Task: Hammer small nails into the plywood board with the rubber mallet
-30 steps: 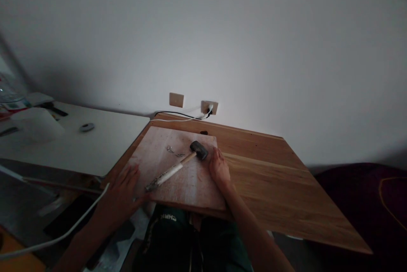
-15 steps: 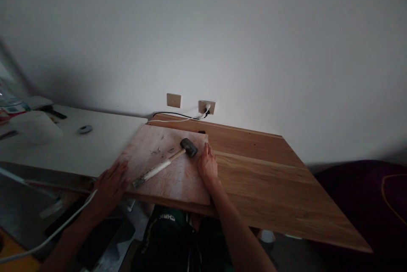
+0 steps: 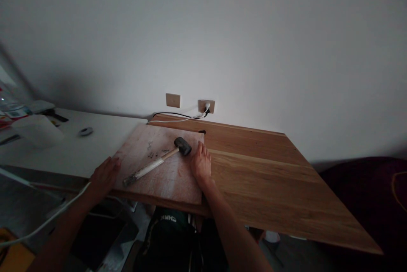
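A pale, dusty square wooden board (image 3: 178, 183) lies across the front of the brown tabletop. My left hand (image 3: 104, 175) is at its left edge, fingertips touching the side. Along the right edge, my right hand (image 3: 201, 165) presses its curled fingers, so the board sits gripped between both palms. On the board rests a mallet (image 3: 183, 146) with a black head and a worn, white-wrapped handle pointing to the lower left. Beside its handle lie several small nails (image 3: 150, 154), too small to make out clearly.
The brown wooden tabletop (image 3: 267, 187) extends right. On the left is a white table (image 3: 104, 132) with a white roll (image 3: 40, 131), a tape-like ring (image 3: 85, 131) and a bottle (image 3: 12, 106). White and black cables run to a wall socket (image 3: 206, 106). A dark purple rounded seat (image 3: 356, 195) stands right.
The board has slid a little to the left, carrying the mallet and nails. Both my hands have moved left with it.
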A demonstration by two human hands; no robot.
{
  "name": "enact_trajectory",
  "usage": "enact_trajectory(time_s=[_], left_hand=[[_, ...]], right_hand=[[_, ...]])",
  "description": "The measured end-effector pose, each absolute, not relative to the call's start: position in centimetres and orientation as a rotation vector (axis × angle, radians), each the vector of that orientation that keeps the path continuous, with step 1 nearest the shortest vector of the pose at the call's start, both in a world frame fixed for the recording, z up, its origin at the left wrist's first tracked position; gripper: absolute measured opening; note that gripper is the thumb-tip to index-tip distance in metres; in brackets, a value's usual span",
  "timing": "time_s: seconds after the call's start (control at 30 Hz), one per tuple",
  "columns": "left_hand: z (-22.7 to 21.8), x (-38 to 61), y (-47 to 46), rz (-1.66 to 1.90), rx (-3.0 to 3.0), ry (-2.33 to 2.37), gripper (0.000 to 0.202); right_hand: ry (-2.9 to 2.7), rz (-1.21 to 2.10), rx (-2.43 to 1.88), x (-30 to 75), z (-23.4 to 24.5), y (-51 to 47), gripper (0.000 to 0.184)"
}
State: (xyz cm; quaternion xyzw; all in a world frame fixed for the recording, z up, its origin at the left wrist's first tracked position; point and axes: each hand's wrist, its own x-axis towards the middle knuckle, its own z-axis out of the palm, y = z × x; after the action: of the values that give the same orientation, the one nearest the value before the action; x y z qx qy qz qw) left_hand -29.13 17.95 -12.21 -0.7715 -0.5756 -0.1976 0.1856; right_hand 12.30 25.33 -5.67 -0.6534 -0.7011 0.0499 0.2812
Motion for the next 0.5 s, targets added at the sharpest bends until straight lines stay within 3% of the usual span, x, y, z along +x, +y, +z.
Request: enact_trajectory(time_s=[0.5], left_hand=[[-9.3,-25.4,17.0,-0.348,-2.230,-1.712,0.046]], right_hand=[[-2.018,0.127,-1.769,12.8,-5.5,25.2,0.056]])
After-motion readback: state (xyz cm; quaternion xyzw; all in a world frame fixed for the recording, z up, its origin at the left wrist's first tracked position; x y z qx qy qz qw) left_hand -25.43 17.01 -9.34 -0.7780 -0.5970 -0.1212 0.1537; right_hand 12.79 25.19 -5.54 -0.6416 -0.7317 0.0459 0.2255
